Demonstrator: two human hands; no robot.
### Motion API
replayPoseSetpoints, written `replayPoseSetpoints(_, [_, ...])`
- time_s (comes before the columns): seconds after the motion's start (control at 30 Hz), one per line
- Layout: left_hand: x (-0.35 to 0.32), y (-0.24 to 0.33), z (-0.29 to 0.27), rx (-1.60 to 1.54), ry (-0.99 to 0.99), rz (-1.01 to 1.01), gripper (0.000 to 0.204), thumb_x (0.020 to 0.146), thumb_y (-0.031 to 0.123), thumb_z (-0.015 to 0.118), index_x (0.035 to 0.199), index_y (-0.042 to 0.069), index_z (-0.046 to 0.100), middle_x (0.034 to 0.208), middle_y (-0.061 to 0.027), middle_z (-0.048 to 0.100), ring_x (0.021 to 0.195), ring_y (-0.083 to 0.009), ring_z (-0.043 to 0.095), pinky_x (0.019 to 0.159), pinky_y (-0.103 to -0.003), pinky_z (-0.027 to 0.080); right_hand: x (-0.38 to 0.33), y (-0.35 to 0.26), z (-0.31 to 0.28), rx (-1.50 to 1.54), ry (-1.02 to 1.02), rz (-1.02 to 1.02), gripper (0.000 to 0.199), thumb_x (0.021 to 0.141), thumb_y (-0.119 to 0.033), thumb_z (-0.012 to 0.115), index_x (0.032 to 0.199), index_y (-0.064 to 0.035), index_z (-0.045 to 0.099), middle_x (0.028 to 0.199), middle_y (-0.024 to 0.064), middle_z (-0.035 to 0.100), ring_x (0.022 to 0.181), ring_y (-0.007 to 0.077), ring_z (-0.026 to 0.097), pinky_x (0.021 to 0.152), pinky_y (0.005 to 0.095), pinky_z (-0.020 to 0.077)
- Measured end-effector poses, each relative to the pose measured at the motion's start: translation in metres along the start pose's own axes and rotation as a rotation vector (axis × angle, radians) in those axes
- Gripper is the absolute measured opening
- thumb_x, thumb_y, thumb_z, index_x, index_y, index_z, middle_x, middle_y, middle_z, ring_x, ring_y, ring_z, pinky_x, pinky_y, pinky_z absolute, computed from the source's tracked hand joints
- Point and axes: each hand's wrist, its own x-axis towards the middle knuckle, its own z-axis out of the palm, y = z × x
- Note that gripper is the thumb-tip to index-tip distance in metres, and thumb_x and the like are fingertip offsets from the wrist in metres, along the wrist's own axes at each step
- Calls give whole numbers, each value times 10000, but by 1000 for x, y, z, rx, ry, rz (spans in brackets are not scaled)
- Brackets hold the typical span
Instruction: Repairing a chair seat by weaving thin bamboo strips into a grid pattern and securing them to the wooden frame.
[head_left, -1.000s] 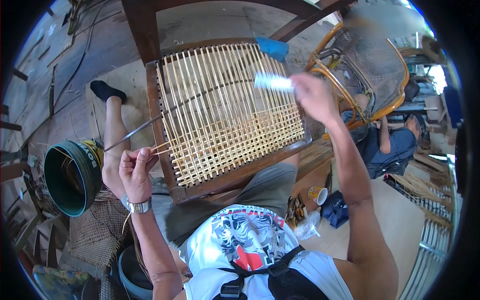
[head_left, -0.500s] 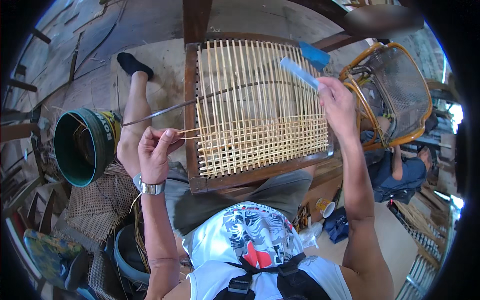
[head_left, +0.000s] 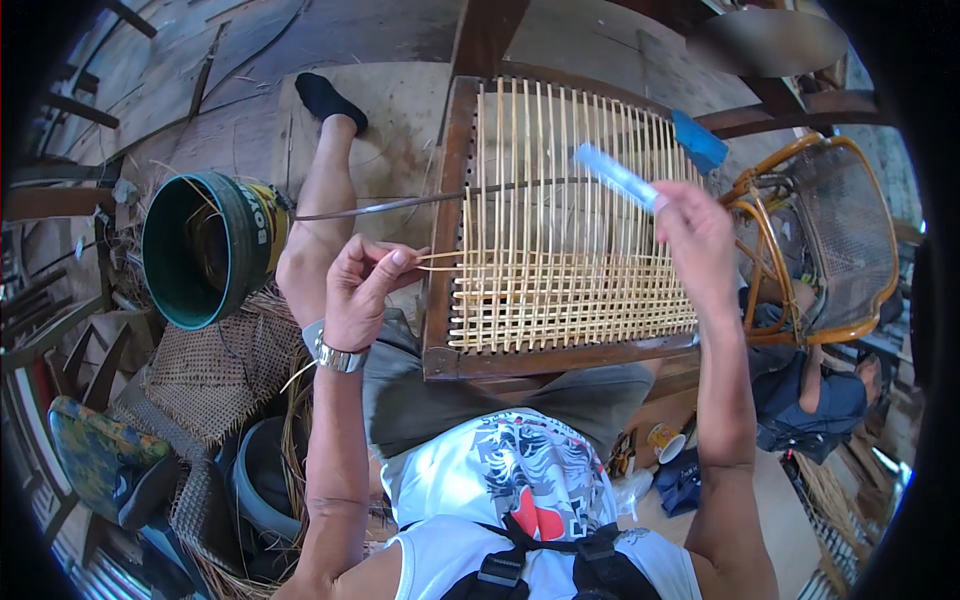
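Observation:
A dark wooden frame (head_left: 437, 300) lies across my lap, strung with pale cane strands running away from me. The near part is woven crosswise into an open grid (head_left: 570, 310). Just off the frame's left edge, my left hand (head_left: 365, 290) pinches thin cane strands (head_left: 432, 258) between thumb and fingers. My right hand (head_left: 698, 245), slightly blurred, grips one end of a flat pale-blue strip (head_left: 615, 176) above the right side of the strands. A thin dark rod (head_left: 385, 206) passes crosswise through the far strands and sticks out to the left.
A green bucket (head_left: 190, 255) stands left of my bent leg. Blue material (head_left: 700, 142) hangs at the frame's far right corner. A rattan chair (head_left: 850, 215) stands at the right, beside a seated person (head_left: 815, 400). A yellow cup (head_left: 668, 443) lies near my right forearm.
The view has shifted, so the frame and bucket appear farther right. My right hand has brought the pale-blue strip slightly leftward and nearer over the strands. My left hand keeps its pinch.

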Motion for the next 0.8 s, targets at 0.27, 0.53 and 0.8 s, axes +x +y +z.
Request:
replayPoseSetpoints(0.27, [0,-5,-5,-16,-18,-4,126,970,93,617,908,30,527,1016,-123,692,989,-216,695,841,-368,605,-3,-24,27,97,-18,56,167,946,-62,541,1033,-17,677,690,2,569,569,56,490,511,234,401])
replayPoseSetpoints(0.53, [0,10,11,113,51,24,131,978,105,607,924,34,511,981,-130,695,916,-215,711,812,-376,613,-2,-21,9,186,72,4,176,959,-55,542,1060,-7,679,717,-24,570,616,37,483,567,195,377])
replayPoseSetpoints(0.8, [-5,-10,5,22,59,11,100,985,112,597,923,68,531,975,-99,684,979,-236,700,813,-376,605,-19,-5,1,88,29,24,199,965,-68,546,1110,-20,672,725,-9,599,615,43,522,545,205,403])
